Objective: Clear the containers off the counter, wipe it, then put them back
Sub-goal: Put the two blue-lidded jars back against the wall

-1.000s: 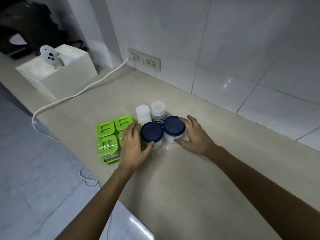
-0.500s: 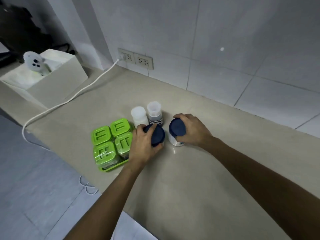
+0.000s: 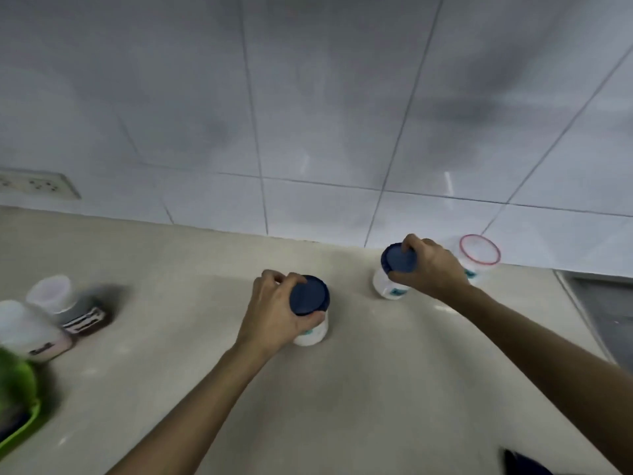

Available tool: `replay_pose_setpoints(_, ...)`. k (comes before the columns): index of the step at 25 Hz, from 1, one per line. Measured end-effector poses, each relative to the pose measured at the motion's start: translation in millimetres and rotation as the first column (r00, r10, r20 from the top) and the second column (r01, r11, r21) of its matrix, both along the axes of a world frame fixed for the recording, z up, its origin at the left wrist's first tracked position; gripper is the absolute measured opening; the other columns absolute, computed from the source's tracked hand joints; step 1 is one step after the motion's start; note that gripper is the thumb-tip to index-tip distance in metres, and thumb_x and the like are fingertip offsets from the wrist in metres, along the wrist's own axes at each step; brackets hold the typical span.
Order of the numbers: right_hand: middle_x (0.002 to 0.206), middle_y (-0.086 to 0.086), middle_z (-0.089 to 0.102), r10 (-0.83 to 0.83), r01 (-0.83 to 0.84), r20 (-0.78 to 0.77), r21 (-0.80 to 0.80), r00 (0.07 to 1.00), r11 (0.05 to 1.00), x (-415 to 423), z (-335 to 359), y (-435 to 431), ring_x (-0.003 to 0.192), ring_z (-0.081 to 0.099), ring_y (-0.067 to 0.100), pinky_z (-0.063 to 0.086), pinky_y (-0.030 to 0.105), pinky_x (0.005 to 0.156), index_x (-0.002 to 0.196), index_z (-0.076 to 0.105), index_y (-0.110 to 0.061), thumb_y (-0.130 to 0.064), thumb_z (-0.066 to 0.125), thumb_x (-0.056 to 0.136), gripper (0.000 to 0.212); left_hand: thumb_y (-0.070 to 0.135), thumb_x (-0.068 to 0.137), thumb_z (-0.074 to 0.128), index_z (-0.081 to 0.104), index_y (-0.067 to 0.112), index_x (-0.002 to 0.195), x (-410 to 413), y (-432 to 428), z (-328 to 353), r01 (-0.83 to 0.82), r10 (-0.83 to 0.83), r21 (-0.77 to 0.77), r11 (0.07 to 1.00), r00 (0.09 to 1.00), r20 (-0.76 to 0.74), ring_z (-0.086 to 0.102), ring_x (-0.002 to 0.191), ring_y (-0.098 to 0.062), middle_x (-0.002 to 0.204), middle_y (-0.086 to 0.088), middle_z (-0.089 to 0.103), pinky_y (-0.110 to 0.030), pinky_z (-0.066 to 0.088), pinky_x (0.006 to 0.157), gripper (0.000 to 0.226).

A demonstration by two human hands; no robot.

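Note:
Two white jars with dark blue lids are over the beige counter (image 3: pixel 342 406). My left hand (image 3: pixel 274 317) grips the nearer jar (image 3: pixel 310 305) by its lid at the middle of the counter. My right hand (image 3: pixel 431 265) grips the farther jar (image 3: pixel 394 272) by its lid, close to the tiled wall. Whether each jar rests on the counter or hangs just above it, I cannot tell. Two small white-capped bottles (image 3: pixel 51 313) stand at the far left, blurred. A green tray of containers (image 3: pixel 17 406) shows at the bottom left edge.
A clear tub with a red rim (image 3: pixel 479 255) stands against the wall just right of my right hand. A dark metal sink edge (image 3: pixel 603 310) lies at the far right. A wall socket (image 3: pixel 37 185) sits at the left. A dark object (image 3: pixel 524 464) pokes in at the bottom right.
Both hands have closed on the blue-lidded jars and carried them right, away from the bottles and green tray. The view has swung right; the white box and cable are out of sight.

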State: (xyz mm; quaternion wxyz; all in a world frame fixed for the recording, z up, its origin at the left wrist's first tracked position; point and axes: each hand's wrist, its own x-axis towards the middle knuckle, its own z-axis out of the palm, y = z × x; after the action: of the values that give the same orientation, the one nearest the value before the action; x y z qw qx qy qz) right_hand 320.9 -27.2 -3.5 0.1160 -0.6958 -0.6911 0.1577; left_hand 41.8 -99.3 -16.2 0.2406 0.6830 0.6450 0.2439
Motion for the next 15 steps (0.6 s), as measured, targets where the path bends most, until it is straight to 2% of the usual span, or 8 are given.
replay_pose_setpoints(3,0.101,0.006,0.06,-0.078,0.065,0.109,0.119,0.991,0.991,84,25,22,0.076,0.05,0.025,0.041,0.03,0.062,0.1,0.049,-0.018,-0.041,0.075,0.064,0.051,0.052,0.063,0.079,0.055,0.027,0.123,106,45,10,0.022,-0.03,0.07,0.997,0.993,0.116,0.038,0.117,-0.015,0.12,0.0,0.041,-0.024,0.042,0.09,0.069)
replay_pose_setpoints(6,0.101,0.006,0.062,-0.01,-0.018,0.262,0.102,0.965,0.995,123,14,29,0.076,0.047,0.022,0.039,0.03,0.07,0.106,0.051,-0.017,-0.047,0.072,0.068,0.053,0.051,0.064,0.08,0.055,0.025,0.124,180,54,-9,-0.019,0.006,0.079,0.997,0.985,0.17,0.038,0.116,-0.016,0.118,-0.002,0.041,-0.02,0.037,0.086,0.07)
replay_pose_setpoints(9,0.096,0.007,0.063,-0.008,-0.024,0.32,0.098,0.948,0.995,136,6,38,0.076,0.044,0.021,0.036,0.034,0.084,0.098,0.049,-0.015,-0.052,0.067,0.071,0.049,0.052,0.065,0.08,0.055,0.022,0.124,217,67,-27,-0.066,0.056,0.099,0.993,0.993,0.101,0.039,0.114,-0.019,0.117,-0.004,0.042,-0.02,0.036,0.084,0.071)
replay_pose_setpoints(12,0.095,0.008,0.062,-0.032,0.004,0.329,0.087,0.944,0.996,168,3,49,0.076,0.044,0.022,0.036,0.035,0.087,0.093,0.046,-0.016,-0.054,0.063,0.074,0.046,0.053,0.066,0.079,0.053,0.019,0.122,262,94,-34,-0.084,0.08,0.106,0.991,0.996,0.039,0.041,0.113,-0.024,0.117,-0.008,0.043,-0.028,0.043,0.087,0.07)
replay_pose_setpoints(15,0.096,0.009,0.063,-0.02,-0.006,0.381,0.069,0.924,0.998,185,-13,53,0.076,0.045,0.022,0.038,0.034,0.082,0.102,0.051,-0.012,-0.055,0.065,0.073,0.054,0.053,0.067,0.078,0.052,0.017,0.122,288,115,-41,-0.057,0.061,0.112,0.992,0.998,-0.035,0.042,0.114,-0.026,0.118,-0.01,0.044,-0.032,0.045,0.091,0.071)
